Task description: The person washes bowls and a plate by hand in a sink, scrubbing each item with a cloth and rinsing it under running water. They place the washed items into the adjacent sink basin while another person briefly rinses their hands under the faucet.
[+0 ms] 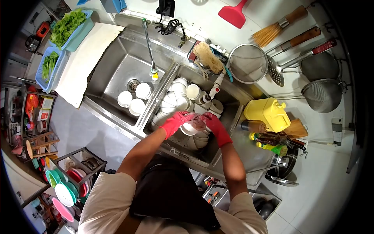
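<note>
Both hands wear red rubber gloves and meet over the right sink basin (pixel 213 158). My left hand (pixel 177 123) is closed on one side of a crumpled, wet-looking pinkish thing (pixel 197 122). On its other side my right hand (pixel 212 124) grips it too; its exact kind I cannot tell. Right below the gloves a white bowl (pixel 188 129) shows, partly covered by them. Stacked white bowls (pixel 199 140) lean under the right hand. To the left and behind, a heap of white bowls and cups (pixel 171 102) fills much of the basin.
In the left basin (pixel 111 74), several white cups (pixel 136 106) stand near the drain, below a faucet (pixel 149 46). A caddy holds a tan scrubber (pixel 208 57). Strainers (pixel 248 64) hang on the wall. A yellow jug (pixel 267 114) and bottles (pixel 269 138) stand right; vegetable baskets (pixel 48 70) sit left.
</note>
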The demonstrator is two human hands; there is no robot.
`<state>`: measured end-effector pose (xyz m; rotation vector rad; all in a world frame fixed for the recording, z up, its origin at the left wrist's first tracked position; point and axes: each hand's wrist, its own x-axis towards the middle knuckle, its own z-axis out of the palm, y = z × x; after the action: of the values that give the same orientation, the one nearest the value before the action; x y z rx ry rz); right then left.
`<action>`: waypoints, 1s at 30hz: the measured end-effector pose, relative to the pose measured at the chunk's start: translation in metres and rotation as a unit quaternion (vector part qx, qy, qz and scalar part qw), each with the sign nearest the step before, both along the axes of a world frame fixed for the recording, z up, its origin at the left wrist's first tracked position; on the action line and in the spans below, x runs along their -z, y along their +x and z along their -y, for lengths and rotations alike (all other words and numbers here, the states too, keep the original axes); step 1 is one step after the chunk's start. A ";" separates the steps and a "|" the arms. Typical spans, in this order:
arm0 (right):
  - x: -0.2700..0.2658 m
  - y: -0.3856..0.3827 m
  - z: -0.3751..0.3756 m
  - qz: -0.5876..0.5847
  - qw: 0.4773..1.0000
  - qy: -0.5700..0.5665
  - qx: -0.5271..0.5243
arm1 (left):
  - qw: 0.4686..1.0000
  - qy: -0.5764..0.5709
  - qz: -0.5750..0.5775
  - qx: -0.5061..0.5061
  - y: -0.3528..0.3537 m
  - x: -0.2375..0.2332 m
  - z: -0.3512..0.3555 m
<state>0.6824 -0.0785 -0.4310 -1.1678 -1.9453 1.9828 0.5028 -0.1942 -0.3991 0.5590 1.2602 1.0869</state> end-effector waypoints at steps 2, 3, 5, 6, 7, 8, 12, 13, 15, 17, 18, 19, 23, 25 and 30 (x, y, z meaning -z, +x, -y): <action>0.002 0.000 0.002 -0.006 0.999 -0.016 0.032 | 1.000 0.017 0.003 -0.004 0.006 0.033 -0.001; 0.004 0.001 0.003 -0.013 0.997 -0.034 0.065 | 1.000 0.026 0.000 0.006 0.008 0.038 -0.002; -0.006 -0.001 0.010 0.010 0.995 -0.014 0.097 | 0.999 0.035 -0.003 0.017 0.010 0.041 -0.004; -0.012 -0.001 0.012 0.033 0.991 0.005 0.130 | 0.999 0.000 -0.029 0.022 0.012 0.042 -0.007; -0.016 -0.001 0.013 0.034 0.991 0.005 0.131 | 0.998 -0.034 -0.055 0.027 0.013 0.046 -0.008; -0.021 -0.001 0.013 0.084 0.990 0.045 0.102 | 0.998 -0.034 -0.054 0.028 0.013 0.049 -0.009; -0.031 0.000 0.018 0.194 0.976 0.089 -0.045 | 0.969 0.023 -0.240 0.060 0.009 0.059 -0.015; -0.028 0.002 0.019 0.194 0.976 0.087 -0.044 | 0.963 0.040 -0.260 0.056 0.009 0.059 -0.014; -0.021 0.005 0.018 0.141 0.977 0.138 -0.082 | 0.935 0.075 -0.341 0.064 0.011 0.058 -0.013; 0.022 0.017 0.011 0.123 0.986 0.108 -0.030 | 0.899 0.109 -0.419 0.071 0.012 0.055 -0.013; 0.036 0.022 0.009 0.103 0.991 0.078 0.021 | 0.881 0.134 -0.449 0.067 0.012 0.052 -0.013; 0.033 0.024 0.008 0.103 0.991 0.078 0.020 | 0.862 0.159 -0.477 0.062 0.013 0.050 -0.013; 0.032 0.027 0.015 -0.020 0.990 -0.104 0.097 | 0.838 0.172 -0.516 0.043 0.016 0.045 -0.015; 0.028 0.025 0.017 0.008 0.998 -0.042 0.052 | 0.848 0.160 -0.504 0.035 0.013 0.043 -0.018; -0.005 0.003 0.016 -0.023 0.974 -0.121 0.190 | 0.847 0.184 -0.498 -0.024 0.012 0.056 -0.017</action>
<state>0.6857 -0.0942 -0.4263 -1.4084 -1.3556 2.0464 0.5143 -0.1772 -0.4552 1.5283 1.9582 1.1072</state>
